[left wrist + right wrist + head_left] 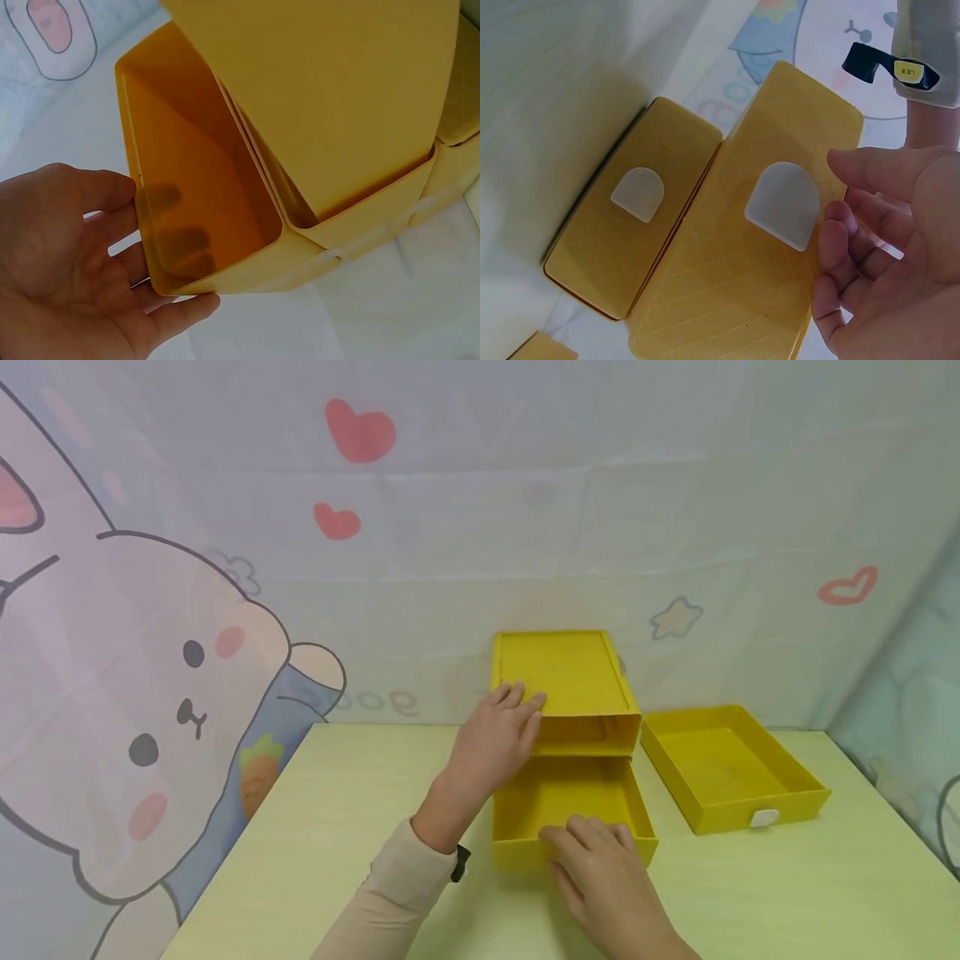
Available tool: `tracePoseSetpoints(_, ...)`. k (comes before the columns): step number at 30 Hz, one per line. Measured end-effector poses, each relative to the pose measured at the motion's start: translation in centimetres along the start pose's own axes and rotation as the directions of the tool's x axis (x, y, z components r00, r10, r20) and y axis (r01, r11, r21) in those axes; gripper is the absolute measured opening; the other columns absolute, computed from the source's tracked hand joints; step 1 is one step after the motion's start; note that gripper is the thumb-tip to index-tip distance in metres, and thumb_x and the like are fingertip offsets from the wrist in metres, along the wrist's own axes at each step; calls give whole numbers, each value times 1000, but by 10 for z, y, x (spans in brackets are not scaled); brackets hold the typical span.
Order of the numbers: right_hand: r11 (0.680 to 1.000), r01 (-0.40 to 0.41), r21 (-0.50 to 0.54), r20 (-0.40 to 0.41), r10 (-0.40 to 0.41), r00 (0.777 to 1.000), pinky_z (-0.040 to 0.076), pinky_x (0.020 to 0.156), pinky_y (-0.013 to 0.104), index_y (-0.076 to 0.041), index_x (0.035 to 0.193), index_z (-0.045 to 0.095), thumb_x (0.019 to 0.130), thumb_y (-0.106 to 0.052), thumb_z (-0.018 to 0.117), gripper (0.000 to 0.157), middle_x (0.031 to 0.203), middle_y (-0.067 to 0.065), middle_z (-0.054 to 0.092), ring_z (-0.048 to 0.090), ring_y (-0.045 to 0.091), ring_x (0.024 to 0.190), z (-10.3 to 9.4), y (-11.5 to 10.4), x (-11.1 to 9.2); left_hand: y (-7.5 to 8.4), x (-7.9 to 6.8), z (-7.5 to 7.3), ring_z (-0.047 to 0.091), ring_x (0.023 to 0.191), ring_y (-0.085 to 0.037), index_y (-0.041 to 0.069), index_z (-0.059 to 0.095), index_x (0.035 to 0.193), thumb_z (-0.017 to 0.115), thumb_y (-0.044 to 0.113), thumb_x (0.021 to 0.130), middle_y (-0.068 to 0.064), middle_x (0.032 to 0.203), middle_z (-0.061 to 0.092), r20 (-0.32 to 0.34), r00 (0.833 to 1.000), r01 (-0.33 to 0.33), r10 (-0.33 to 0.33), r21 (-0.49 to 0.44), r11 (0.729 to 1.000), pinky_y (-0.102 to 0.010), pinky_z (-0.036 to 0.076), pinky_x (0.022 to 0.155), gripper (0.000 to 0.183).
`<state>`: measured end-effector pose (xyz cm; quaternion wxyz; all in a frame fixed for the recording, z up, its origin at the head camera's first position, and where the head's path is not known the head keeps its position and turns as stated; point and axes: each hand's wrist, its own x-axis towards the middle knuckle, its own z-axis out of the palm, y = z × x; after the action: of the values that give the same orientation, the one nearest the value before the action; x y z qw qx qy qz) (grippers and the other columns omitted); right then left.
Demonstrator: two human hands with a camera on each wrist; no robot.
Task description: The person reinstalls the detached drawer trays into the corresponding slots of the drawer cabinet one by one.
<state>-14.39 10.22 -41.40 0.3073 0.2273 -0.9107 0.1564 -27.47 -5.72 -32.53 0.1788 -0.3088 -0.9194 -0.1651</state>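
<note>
A yellow drawer cabinet (pixel 562 672) stands at the back of the table, its upper opening facing front. On its top, near the left front edge, my left hand (pixel 495 739) rests with extended fingers; the left wrist view shows the thumb (pixel 109 189) at the panel's edge. Below that opening, a yellow drawer (pixel 517 852) is pulled partly out. My right hand (pixel 607 877) holds its front rim with bent fingers (pixel 832 244). The drawer's white tab (pixel 784 206) faces the right wrist camera, apart from the hand. A lower drawer front (pixel 604 255) sits further back.
A second, loose yellow drawer (pixel 750 810) with a white tab lies on the table right of the cabinet. A printed cloth (pixel 480 552) with a rabbit and hearts hangs behind the table (pixel 375 777). A dark cable (pixel 947 827) shows at the right edge.
</note>
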Motion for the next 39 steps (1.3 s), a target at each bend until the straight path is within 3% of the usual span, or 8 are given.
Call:
tracePoseSetpoints(12, 1000, 0, -4, 4, 0, 1000, 47, 84, 37, -15, 121, 74, 82, -21, 92, 44, 92, -12, 51, 49, 9, 88, 4, 1, 2, 1, -2, -3, 50, 148, -37, 11, 63, 149, 52, 24, 114, -20, 154, 57, 10, 1000, 20, -20, 3, 1000, -48, 42, 122, 39)
tracePoseSetpoints(20, 998, -63, 21, 65, 62, 996, 47, 87, 39, -14, 124, 73, 86, -22, 90, 42, 92, -9, 55, 52, 10, 89, 1, 0, 7, 2, 1, -4, 49, 149, -35, 12, 62, 151, 50, 25, 115, -19, 155, 56, 32, 999, 5, -6, 41, 999, -47, 40, 124, 40)
tracePoseSetpoints(29, 994, -101, 46, 135, 94, 986, 47, 90, 40, -12, 126, 73, 89, -25, 88, 42, 96, -7, 60, 55, 12, 92, -2, 0, 11, 5, 0, -6, 45, 152, -34, 14, 60, 152, 48, 27, 115, -17, 158, 53, 60, 996, 65, -65, 9, 998, -47, 38, 125, 41)
tracePoseSetpoints(39, 995, -76, 60, 93, 70, 993, 48, 90, 40, -13, 132, 72, 88, -24, 89, 48, 96, -9, 59, 54, 10, 91, -4, 3, 11, 5, 1, -7, 47, 150, -35, 13, 61, 151, 48, 26, 115, -18, 157, 54, 52, 997, 52, -52, 6, 999, -48, 38, 125, 41)
